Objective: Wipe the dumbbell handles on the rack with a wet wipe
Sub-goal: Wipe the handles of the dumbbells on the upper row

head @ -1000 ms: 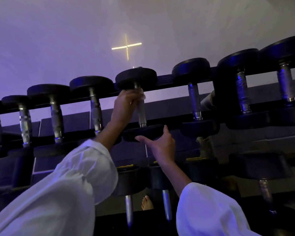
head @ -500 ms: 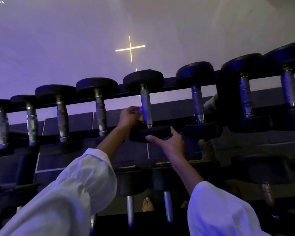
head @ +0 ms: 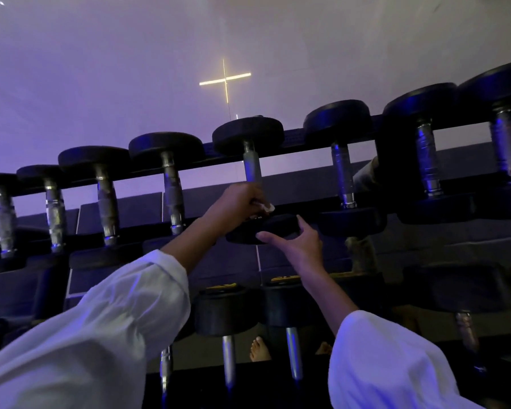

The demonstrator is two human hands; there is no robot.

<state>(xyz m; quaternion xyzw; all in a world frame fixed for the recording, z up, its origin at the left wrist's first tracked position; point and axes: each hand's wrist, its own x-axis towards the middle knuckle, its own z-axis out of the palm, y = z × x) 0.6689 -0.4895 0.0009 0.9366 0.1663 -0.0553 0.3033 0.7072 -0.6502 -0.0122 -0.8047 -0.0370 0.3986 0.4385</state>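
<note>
Head camera: a person in white sleeves [head: 101,335] stands at a dumbbell rack [head: 295,139] under violet light. The left hand [head: 239,202] has its fingers curled round the lower end of the centre dumbbell's metal handle [head: 252,168], gripping a white wet wipe [head: 266,206] that peeks out at the hand's 3 o'clock. At 5 o'clock from it, the right hand [head: 303,246], fingers straight and thumb spread, touches the dumbbell's black near head [head: 281,227]. A lit cross [head: 225,79] glows at 12 o'clock above the dumbbell. A bare foot [head: 258,349] shows at 6 o'clock.
</note>
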